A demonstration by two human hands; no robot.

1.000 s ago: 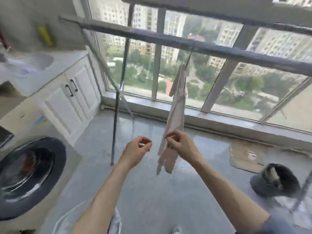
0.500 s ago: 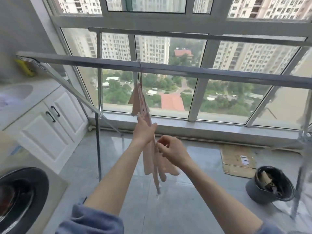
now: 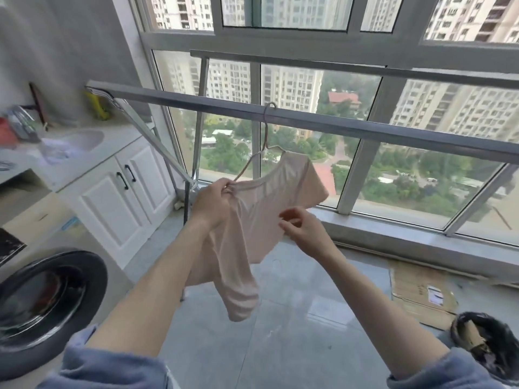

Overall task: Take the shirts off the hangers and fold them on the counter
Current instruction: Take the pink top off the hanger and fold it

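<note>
A small pale pink shirt (image 3: 261, 217) hangs on a thin wire hanger (image 3: 265, 136) hooked over the grey drying rail (image 3: 365, 130). My left hand (image 3: 213, 203) grips the shirt's near shoulder at the collar, where the hanger's left arm shows bare above it. My right hand (image 3: 304, 228) is at the shirt's lower right side, fingers curled and pinching the fabric edge. One sleeve droops below my left forearm. The white counter (image 3: 92, 161) lies at the left, away from both hands.
The counter has a sink (image 3: 84, 138), a crumpled cloth (image 3: 57, 150) and white cabinet doors (image 3: 123, 203) below. A washing machine (image 3: 42, 304) stands at lower left. Flattened cardboard (image 3: 421, 290) and a dark bin (image 3: 486, 343) lie on the floor at right. Windows stand behind the rail.
The shirt has turned from edge-on to facing me and spread open. My left hand moved up to its shoulder at the collar; my right hand shifted to its right side.
</note>
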